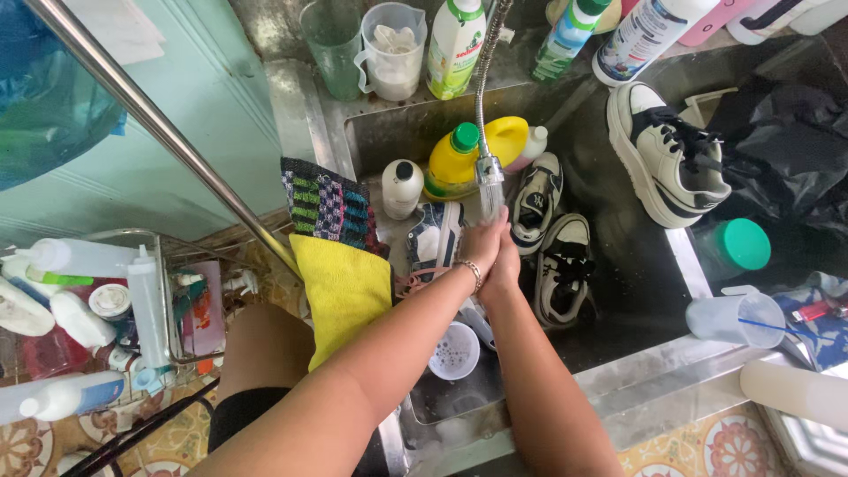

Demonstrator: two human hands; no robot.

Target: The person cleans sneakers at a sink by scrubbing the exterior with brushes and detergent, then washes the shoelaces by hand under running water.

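I press my left hand (480, 243) and right hand (505, 258) together, empty, under the faucet head (488, 170) over the sink (618, 291); the wet, likely slippery sneaker (564, 269) just right is best gripped at the heel.

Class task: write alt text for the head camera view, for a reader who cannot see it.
A person's left hand and right hand are pressed together under a flexible faucet over a steel sink. Sneakers and a yellow bottle lie in the basin, and a yellow cloth hangs over its rim.
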